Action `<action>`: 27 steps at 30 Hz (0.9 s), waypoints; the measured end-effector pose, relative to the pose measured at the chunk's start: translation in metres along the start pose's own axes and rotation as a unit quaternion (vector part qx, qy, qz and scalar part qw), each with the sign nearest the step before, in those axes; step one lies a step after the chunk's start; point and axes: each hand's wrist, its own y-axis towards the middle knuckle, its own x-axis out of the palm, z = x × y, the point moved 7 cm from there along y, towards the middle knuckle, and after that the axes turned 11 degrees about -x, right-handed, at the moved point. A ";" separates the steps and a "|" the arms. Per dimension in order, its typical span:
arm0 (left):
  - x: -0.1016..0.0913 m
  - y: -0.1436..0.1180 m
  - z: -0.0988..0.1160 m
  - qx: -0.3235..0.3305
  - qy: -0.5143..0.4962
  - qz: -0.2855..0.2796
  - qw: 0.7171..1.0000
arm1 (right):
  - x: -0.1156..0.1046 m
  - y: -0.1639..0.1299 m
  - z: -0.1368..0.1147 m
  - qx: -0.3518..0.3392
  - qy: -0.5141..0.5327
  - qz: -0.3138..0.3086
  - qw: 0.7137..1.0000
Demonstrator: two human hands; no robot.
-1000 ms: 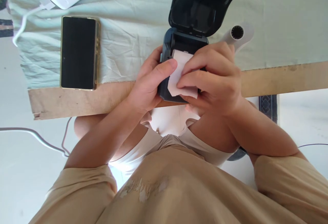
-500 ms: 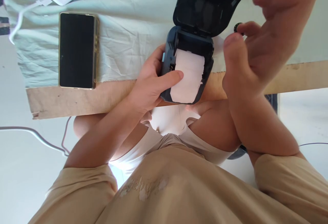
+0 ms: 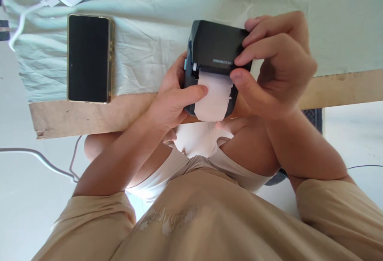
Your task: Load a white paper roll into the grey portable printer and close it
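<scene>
The light is bright and diffuse, so that the floor (image 3: pixel 353 137) is almost washed out to white on both sides, while the shirt (image 3: pixel 209 221) appears dimmer and the sleeves (image 3: pixel 338 205) look stretched toward the lower corners.

Tan T-shirt (image 3: pixel 227 217), slightly creased; loose short sleeves (image 3: pixel 335 203) at left and right, same tan. Flaky pale print (image 3: pixel 167 221) on shirt front, left of centre. Pale beige shorts (image 3: pixel 161 171). Left hand (image 3: pixel 172 97), right hand (image 3: pixel 277 67): bare.

2 hands (image 3: pixel 169 101) (image 3: pixel 278 67) — 1 printer (image 3: pixel 218 44), 1 paper strip (image 3: pixel 212 101) — 1 phone (image 3: pixel 88 57).
</scene>
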 end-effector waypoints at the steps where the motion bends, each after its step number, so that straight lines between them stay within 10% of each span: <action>1: 0.000 0.000 0.000 -0.003 0.004 -0.005 1.000 | 0.001 0.000 -0.001 0.000 -0.006 -0.009 1.000; 13: 0.003 0.001 -0.001 0.004 -0.059 -0.065 0.996 | 0.005 -0.004 0.000 -0.049 -0.034 -0.059 0.996; 27: 0.014 0.001 0.009 0.029 -0.054 -0.022 0.998 | -0.002 -0.004 0.004 0.049 -0.053 -0.106 0.992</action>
